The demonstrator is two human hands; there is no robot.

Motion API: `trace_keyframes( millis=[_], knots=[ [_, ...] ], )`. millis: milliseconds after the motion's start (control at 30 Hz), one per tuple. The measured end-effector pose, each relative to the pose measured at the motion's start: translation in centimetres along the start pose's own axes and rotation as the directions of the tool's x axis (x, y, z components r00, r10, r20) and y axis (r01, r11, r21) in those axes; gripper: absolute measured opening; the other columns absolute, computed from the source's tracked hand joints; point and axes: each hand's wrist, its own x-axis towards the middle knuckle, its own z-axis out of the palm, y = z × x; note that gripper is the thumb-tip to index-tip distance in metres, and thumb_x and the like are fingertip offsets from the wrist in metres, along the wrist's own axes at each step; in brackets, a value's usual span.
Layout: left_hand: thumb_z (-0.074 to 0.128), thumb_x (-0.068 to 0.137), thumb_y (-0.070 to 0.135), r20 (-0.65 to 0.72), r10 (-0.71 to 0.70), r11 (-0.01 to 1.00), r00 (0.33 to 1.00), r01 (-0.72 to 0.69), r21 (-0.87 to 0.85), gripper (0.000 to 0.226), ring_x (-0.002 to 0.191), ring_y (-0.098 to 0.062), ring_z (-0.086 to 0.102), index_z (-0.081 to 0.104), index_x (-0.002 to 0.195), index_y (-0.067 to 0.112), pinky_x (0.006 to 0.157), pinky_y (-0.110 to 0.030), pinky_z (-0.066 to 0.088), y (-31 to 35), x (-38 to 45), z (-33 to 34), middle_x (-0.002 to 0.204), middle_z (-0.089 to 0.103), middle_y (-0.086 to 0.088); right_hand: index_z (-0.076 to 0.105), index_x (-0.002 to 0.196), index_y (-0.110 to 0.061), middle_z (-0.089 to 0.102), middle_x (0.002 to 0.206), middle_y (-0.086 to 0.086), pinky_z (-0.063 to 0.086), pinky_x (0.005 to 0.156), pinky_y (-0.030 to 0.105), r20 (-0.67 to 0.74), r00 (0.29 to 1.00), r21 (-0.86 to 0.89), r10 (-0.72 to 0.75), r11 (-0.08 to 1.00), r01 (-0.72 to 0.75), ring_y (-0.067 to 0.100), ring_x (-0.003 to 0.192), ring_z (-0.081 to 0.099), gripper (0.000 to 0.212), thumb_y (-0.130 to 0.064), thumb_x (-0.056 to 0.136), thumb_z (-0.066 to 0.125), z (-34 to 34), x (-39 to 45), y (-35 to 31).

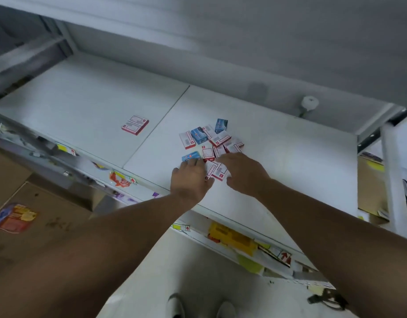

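Sorting barely begun: lone box set apart, pile of boxes jumbled on shelf. Right hand flat, fingers straight over pile; left hand on pile, grip unclear.

Both bare forearms are stretched forward, the left seen running in from 8 o'clock, the right from 4 o'clock. The left hand is held palm down, fingertips bent under, its grip not made out. The right hand is laid flat, fingers straight toward 10 o'clock.

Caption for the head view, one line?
Left hand and right hand reach onto a pile of small red-and-white and blue cardboard boxes on a white shelf; a lone box lies apart.
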Motion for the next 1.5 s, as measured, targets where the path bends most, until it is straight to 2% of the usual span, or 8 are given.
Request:
trace_keyframes(
  millis=[133,333,567,733,900,1100,1333,1500],
  knots=[
    [0.06,0.1,0.046,-0.005,-0.03,0.999,1.0,0.029,-0.038,0.047,0.117,-0.026,0.06,0.057,0.137,0.017,0.093,-0.04,0.053,-0.3,0.1,-0.1,0.133,0.064,-0.006,0.063,0.138,-0.026,0.062,0.14,-0.006,0.052,0.104,0.038,-0.004,0.999,-0.071,-0.053,0.996,0.053,0.017,0.13,0.055,0.05,-0.019,0.09,0.076,0.4,0.5,0.5],
    [0.062,0.098,0.05,0.063,-0.043,0.995,0.997,0.049,-0.09,0.052,0.111,-0.019,0.055,0.054,0.142,0.023,0.087,-0.035,0.058,-2.0,-1.5,-0.6,0.131,0.059,-0.004,0.063,0.128,-0.022,0.063,0.123,-0.002,0.059,0.089,0.035,0.071,0.977,-0.197,-0.203,0.957,0.213,0.016,0.108,0.059,0.037,-0.025,0.094,0.076,-0.8,1.1,0.5],
    [0.06,0.097,0.059,0.083,-0.061,0.998,0.995,0.064,-0.025,0.055,0.111,-0.024,0.058,0.059,0.138,0.022,0.084,-0.04,0.054,-4.1,-3.8,-4.3,0.123,0.061,-0.005,0.059,0.118,-0.017,0.069,0.114,0.001,0.062,0.082,0.032,0.144,0.985,-0.134,-0.092,0.985,0.111,0.018,0.092,0.069,0.024,-0.021,0.096,0.069,-1.5,0.0,-0.7],
    [0.066,0.094,0.052,0.121,-0.119,0.993,0.985,0.118,0.013,0.046,0.115,-0.029,0.058,0.067,0.127,0.019,0.083,-0.04,0.053,-6.1,-6.3,-9.2,0.119,0.061,-0.006,0.054,0.131,-0.022,0.068,0.129,0.0,0.061,0.085,0.034,0.134,0.988,-0.025,-0.08,0.996,0.084,0.023,0.108,0.071,0.037,-0.027,0.097,0.069,-3.5,-0.9,-3.6],
    [0.069,0.09,0.048,0.128,-0.227,0.974,0.965,0.224,0.045,0.048,0.122,-0.029,0.056,0.065,0.131,0.023,0.079,-0.038,0.049,-8.1,-9.9,-13.9,0.124,0.058,-0.004,0.053,0.144,-0.027,0.069,0.123,-0.002,0.056,0.079,0.032,0.11,0.982,-0.006,-0.154,0.988,0.155,0.018,0.104,0.067,0.047,-0.031,0.099,0.065,-6.4,-0.3,-8.4],
    [0.07,0.089,0.044,0.115,-0.321,0.947,0.94,0.319,0.042,0.046,0.127,-0.028,0.053,0.065,0.13,0.024,0.092,-0.045,0.056,-9.7,-14.1,-18.0,0.126,0.057,-0.002,0.055,0.134,-0.026,0.067,0.107,0.002,0.056,0.069,0.035,0.116,0.946,-0.051,-0.304,0.949,0.311,0.022,0.089,0.063,0.042,-0.027,0.094,0.064,-8.6,-0.2,-14.0],
    [0.071,0.089,0.045,-0.02,-0.381,0.925,0.925,0.381,0.005,0.055,0.122,-0.031,0.058,0.063,0.139,0.024,0.097,-0.048,0.056,-11.7,-19.0,-21.8,0.127,0.06,-0.003,0.056,0.129,-0.027,0.066,0.111,0.002,0.046,0.063,0.031,0.167,0.913,-0.109,-0.372,0.914,0.392,0.023,0.097,0.063,0.039,-0.03,0.092,0.069,-9.2,-1.0,-20.8],
    [0.072,0.089,0.046,-0.041,-0.394,0.919,0.918,0.394,-0.014,0.055,0.123,-0.03,0.059,0.063,0.141,0.027,0.099,-0.049,0.056,-14.5,-22.6,-23.1,0.129,0.06,-0.002,0.057,0.13,-0.028,0.069,0.114,0.001,0.05,0.066,0.029,0.146,0.911,-0.096,-0.387,0.91,0.402,0.022,0.098,0.067,0.043,-0.036,0.091,0.071,-8.0,-1.8,-24.4]
  ],
)
